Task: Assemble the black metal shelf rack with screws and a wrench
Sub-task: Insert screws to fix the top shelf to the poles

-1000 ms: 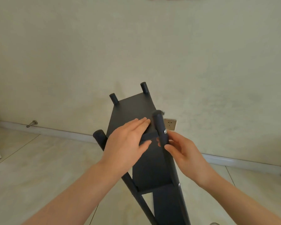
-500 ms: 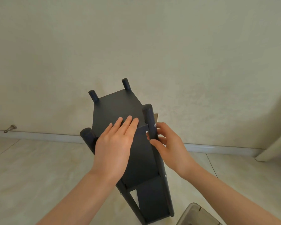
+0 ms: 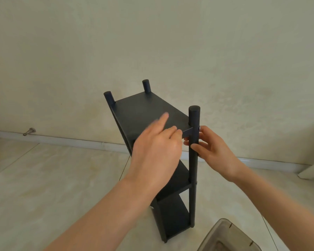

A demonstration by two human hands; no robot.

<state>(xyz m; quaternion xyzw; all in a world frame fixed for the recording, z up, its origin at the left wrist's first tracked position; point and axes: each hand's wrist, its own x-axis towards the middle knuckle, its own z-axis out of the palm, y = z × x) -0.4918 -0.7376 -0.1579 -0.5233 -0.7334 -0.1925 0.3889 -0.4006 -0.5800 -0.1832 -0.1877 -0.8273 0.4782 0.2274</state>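
1. While my right hand (image 3: 214,149) wraps the near right post (image 3: 193,178) of the black shelf rack (image 3: 172,214), its thumb lies across the near face and its fingers curl round the far side. The grip is closed on the post just below a silver screw (image 3: 199,128).
2. My left hand (image 3: 156,151) hangs over the near edge of the top shelf (image 3: 143,109). Its index finger is stretched out toward the far side and the other fingers are bent. Motion blur keeps me from telling whether it pinches anything or touches the shelf.
3. The rack stands upright on the tiled floor (image 3: 43,178), close to the wall (image 3: 152,42). A middle shelf (image 3: 181,176) sits below my hands, with a bottom shelf under that.
4. Two far post tips, left (image 3: 109,97) and right (image 3: 146,86), rise above the top shelf.
5. A pale baseboard (image 3: 71,140) runs along the foot of the wall, and a metal door stop (image 3: 29,131) sticks out of it at far left.
6. A grey bin (image 3: 225,236) shows at the near right corner, just beside the rack's base.
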